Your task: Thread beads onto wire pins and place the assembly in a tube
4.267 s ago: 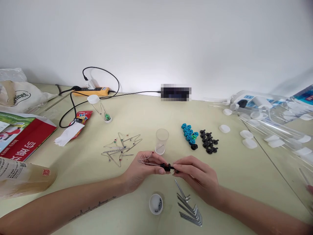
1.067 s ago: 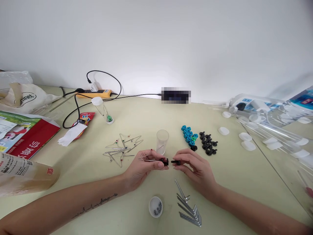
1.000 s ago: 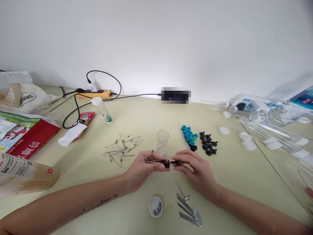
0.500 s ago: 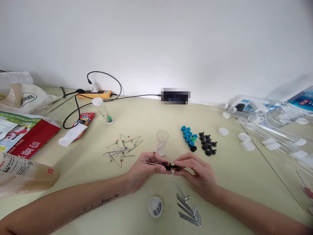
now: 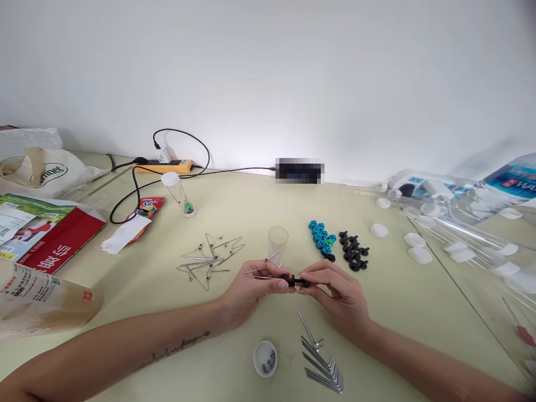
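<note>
My left hand [image 5: 253, 287] pinches a small black plastic part [image 5: 288, 280] between thumb and fingers; a bent silver wire [image 5: 256, 274] with a red bead extends from it. Closed on the other side, my right hand [image 5: 341, 287] grips a black winged knob [image 5: 302, 282] by its end. Both black pieces meet end to end, partly hidden by fingertips. Just behind the hands stands a clear plastic tube [image 5: 278, 243]. Nearer to me are a white cap [image 5: 265, 371] with small metal nuts inside and several L-shaped metal rods [image 5: 320, 363].
Bent wires [image 5: 209, 259] lie in a pile at left. Blue knobs [image 5: 321, 237] and black knobs [image 5: 354, 251] sit at right, beyond them white caps [image 5: 379, 230] and clear tubes [image 5: 469, 223]. A capped tube [image 5: 180, 195] stands near the power strip [image 5: 165, 166]. A drink cup [image 5: 46, 301] is far left.
The camera view has shifted slightly. Both hands stay together in nearly the same place, and the two black pieces now look more in line with each other.
</note>
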`<state>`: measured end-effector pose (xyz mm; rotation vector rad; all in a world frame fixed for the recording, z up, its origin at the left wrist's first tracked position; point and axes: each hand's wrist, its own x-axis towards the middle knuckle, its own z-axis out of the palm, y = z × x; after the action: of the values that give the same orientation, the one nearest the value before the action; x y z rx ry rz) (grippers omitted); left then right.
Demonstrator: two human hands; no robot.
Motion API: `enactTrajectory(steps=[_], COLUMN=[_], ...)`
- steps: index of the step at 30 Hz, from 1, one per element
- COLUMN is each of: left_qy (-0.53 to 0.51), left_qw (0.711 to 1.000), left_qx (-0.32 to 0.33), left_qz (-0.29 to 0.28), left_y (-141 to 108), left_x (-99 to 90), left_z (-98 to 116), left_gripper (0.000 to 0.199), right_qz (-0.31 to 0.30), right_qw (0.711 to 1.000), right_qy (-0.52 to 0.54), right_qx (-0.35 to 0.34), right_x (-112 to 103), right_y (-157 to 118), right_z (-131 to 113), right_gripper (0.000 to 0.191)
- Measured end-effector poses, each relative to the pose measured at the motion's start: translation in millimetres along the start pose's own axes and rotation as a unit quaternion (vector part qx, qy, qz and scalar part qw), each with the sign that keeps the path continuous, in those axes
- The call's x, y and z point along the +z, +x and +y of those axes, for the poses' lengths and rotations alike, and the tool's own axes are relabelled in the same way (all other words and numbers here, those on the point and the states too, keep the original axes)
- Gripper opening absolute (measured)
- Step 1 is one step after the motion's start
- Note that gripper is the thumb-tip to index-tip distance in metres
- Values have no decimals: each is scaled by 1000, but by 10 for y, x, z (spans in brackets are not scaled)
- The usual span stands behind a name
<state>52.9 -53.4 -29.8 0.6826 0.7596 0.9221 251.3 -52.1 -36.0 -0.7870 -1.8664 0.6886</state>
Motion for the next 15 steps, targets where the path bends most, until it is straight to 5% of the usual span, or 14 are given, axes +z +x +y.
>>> enactTrajectory(steps=[15], left_qy=[28], left_qw=[1000], left_qx=[-7], left_qz=[-13], left_y=[-14], left_x=[-42], left_z=[-1], left_gripper=[19], right_qz=[-18], right_qw=[991], right_qy=[-71], right_qx=[-115], right_x=[-11], right_y=[-11], right_z=[-73], right_gripper=[30])
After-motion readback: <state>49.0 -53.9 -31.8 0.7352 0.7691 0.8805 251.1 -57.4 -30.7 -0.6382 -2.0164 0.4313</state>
